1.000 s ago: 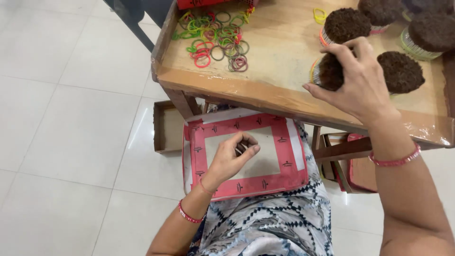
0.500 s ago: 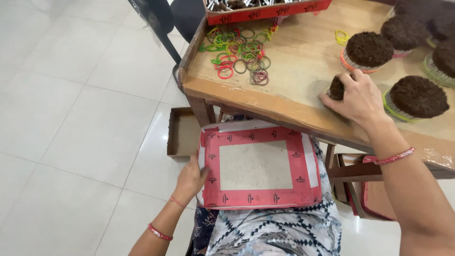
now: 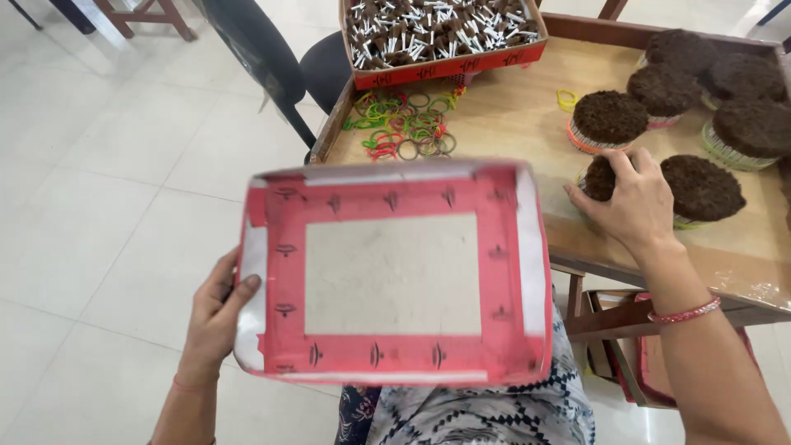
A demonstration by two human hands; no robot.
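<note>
The left hand (image 3: 216,313) grips the left edge of a shallow red cardboard tray (image 3: 391,272), thumb hooked over the rim and fingers out of sight beneath it. The tray has a bare grey-brown floor and low red walls patched with pale tape, and it is held level above the person's lap, over a black-and-white patterned garment (image 3: 486,412), just short of the near edge of the wooden table (image 3: 511,124). Nothing lies in it.

The right hand (image 3: 630,202) reaches onto the table and closes around a small round bundle of dark brown-tipped sticks (image 3: 599,177), fingers curled over its top and side; a pink bangle (image 3: 682,313) sits on that wrist. Touching the hand on its right is a larger bundle of the same kind (image 3: 700,188), and four more stand behind it toward the far right corner, the nearest one (image 3: 610,119) bound with an orange band. A loose yellow rubber band (image 3: 566,100) lies just beside that one.

Farther left on the table is a scattered heap of coloured rubber bands (image 3: 404,124), green, red and brown. Behind it sits a red box (image 3: 445,37) filled with what look like short white-stemmed, brown-tipped sticks, though they are too small to tell for sure. A dark chair (image 3: 280,62) stands on the pale tiled floor (image 3: 99,181) to the left of the table.
</note>
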